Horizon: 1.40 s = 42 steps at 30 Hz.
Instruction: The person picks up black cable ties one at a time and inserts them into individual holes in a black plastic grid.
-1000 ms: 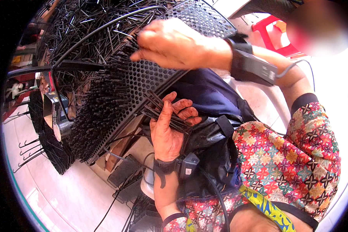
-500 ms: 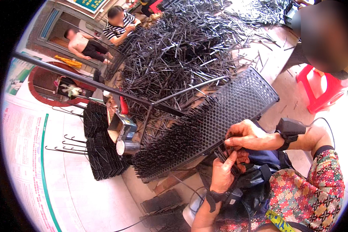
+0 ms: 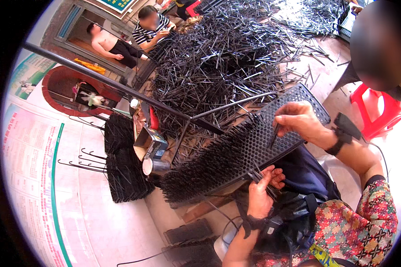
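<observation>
Where your left hand sits: in the head view, just beside the near edge of the perforated black panel, its fingers curled and its thumb pressed around a bunch of black strips.
Your right hand: above the panel's right-hand part, thumb and fingertips pinching a thin dark strip that points down toward the holes; whether its tip touches the panel, you cannot tell from here.
Panel: set slantwise before you, running from lower left to upper right, with short strips packed upright over its left part and open holes showing toward the right.
Loose pile: a large tangled heap of black strips beyond the panel, spread over the table.
Metal frame: a dark bar crossing from the upper left, its end reaching the panel's far side.
Box and can: a small open box and a silver can, next to each other, left of the panel.
Hooked stack: dark bristly pieces with thin wire hooks, farther left.
Right side: a red stool near a person with a blurred head.
Far side: a co-worker in a striped top beside the heap.
</observation>
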{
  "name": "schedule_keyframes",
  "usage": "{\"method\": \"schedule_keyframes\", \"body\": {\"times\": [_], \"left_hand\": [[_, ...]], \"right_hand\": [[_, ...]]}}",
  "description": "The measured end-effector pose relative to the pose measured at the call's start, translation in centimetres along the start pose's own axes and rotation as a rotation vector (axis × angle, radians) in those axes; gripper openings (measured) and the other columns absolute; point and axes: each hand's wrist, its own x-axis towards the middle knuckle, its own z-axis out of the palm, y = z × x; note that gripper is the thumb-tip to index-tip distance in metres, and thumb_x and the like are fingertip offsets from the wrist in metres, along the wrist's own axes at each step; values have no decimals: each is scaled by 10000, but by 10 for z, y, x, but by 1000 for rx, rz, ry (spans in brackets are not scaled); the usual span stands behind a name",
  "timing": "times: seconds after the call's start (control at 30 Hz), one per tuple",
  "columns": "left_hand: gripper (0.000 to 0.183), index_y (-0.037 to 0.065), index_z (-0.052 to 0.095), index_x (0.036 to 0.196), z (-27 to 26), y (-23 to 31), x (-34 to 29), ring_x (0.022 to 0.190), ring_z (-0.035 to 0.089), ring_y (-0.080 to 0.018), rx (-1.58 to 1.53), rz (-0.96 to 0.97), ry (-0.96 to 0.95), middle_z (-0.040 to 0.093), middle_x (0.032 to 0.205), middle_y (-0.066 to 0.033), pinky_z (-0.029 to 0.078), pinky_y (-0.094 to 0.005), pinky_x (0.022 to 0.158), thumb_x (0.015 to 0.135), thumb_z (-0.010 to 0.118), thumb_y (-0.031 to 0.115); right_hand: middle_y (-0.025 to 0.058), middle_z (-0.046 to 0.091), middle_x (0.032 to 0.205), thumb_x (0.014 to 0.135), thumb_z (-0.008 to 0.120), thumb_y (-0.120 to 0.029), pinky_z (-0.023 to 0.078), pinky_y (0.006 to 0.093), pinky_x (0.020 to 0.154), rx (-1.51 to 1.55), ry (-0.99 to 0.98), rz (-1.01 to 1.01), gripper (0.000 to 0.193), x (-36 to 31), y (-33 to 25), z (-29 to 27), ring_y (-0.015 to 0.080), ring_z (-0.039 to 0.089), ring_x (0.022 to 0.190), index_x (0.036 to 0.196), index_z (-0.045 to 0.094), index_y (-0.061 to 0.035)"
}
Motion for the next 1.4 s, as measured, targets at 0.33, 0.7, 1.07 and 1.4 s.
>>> {"method": "schedule_keyframes", "body": {"times": [0.33,0.7,1.07,1.4], "left_hand": [[166,-36,507,910,-7,-8,1,798,565,-241,-110,12,6,561,905,-154,480,-365,715,818,483,100],[152,-20,507,923,-4,-7,-6,788,568,-243,-153,-39,-42,560,905,-158,487,-373,704,824,477,92],[168,-16,512,928,-4,-7,-5,779,568,-242,-148,-38,-53,563,897,-153,487,-364,691,811,500,105],[184,-17,516,944,-7,-7,-5,792,568,-252,-148,-31,-54,566,905,-159,489,-368,684,806,499,103]], "right_hand": [[82,583,653,724,614,-50,470,213,487,-60,62,-185,131,24,18,-10,119,558,535,806,580,47],[32,589,659,741,615,-74,458,180,491,-114,0,-396,100,39,28,-4,66,540,533,794,596,8],[6,570,618,731,624,-93,411,173,480,-359,11,-567,104,42,28,16,35,493,534,788,607,-7],[23,618,768,760,591,-72,453,174,631,-575,-82,-641,134,44,31,11,59,554,692,879,594,-12]]}}
